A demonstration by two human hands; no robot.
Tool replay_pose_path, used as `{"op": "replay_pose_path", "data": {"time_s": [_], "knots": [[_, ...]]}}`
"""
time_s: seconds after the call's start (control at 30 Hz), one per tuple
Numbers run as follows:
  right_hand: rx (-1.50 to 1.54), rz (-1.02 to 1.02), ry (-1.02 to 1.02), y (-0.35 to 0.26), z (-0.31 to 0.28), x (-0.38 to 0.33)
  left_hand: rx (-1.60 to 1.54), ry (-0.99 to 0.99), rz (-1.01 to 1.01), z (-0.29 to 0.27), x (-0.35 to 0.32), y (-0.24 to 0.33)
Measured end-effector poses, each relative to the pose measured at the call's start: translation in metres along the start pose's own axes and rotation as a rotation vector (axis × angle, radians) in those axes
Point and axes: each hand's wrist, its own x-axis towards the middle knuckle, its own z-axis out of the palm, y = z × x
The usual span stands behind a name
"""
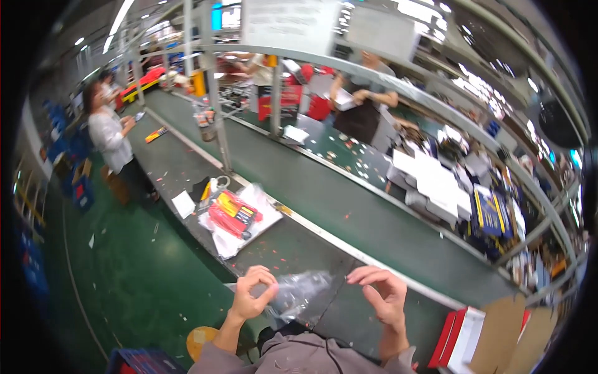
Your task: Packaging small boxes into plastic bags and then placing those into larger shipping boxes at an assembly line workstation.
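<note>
A crumpled clear plastic bag [302, 293] lies at the near edge of the grey-green bench, in front of my body. My left hand [252, 296] is curled at its left end, thumb and fingers pinched on the plastic. To the right of the bag, apart from it, my right hand [386, 296] hovers with bent fingers and the thumb spread away. I see nothing held in it. Further left on the bench sits a pile of white plastic wrapping with a red, yellow and black package [233, 213] on top.
An opened red and white carton [464, 336] stands at the lower right. A conveyor belt [324, 199] runs beyond a metal rail and post. Stacked white boxes [436, 184] crowd the far right. One person [112, 134] stands at left; another [367, 93] works across the belt.
</note>
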Motion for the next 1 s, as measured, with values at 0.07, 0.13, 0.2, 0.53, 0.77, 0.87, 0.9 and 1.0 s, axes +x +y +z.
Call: {"op": "replay_pose_path", "data": {"time_s": [0.07, 0.13, 0.2, 0.53, 0.77, 0.87, 0.9, 1.0], "knots": [[-0.042, -0.178, -0.17, -0.036, 0.007, 0.015, 0.26, 0.011, -0.009, 0.01, -0.003, -0.017], [-0.055, -0.412, -0.436, -0.067, 0.013, 0.034, 0.397, 0.018, -0.075, 0.021, -0.014, -0.043], [-0.105, -0.55, -0.524, -0.088, 0.024, 0.031, 0.465, -0.029, -0.2, 0.038, -0.025, -0.064], [-0.169, -0.932, -0.294, -0.112, 0.019, 0.009, 0.427, -0.333, -0.222, 0.114, -0.115, -0.077], [-0.061, -0.692, -0.412, -0.114, -0.033, -0.014, 0.216, -0.431, -0.201, 0.176, -0.109, -0.046], [-0.176, -0.284, -0.159, -0.048, -0.028, -0.027, 0.213, -0.48, -0.389, 0.16, -0.129, -0.066], [-0.224, -0.074, -0.018, -0.017, -0.027, -0.037, 0.225, -0.518, -0.452, 0.162, -0.138, -0.072], [-0.364, 0.346, 0.297, 0.104, -0.032, -0.102, 0.213, -0.628, -0.498, 0.17, -0.159, -0.093]]}}
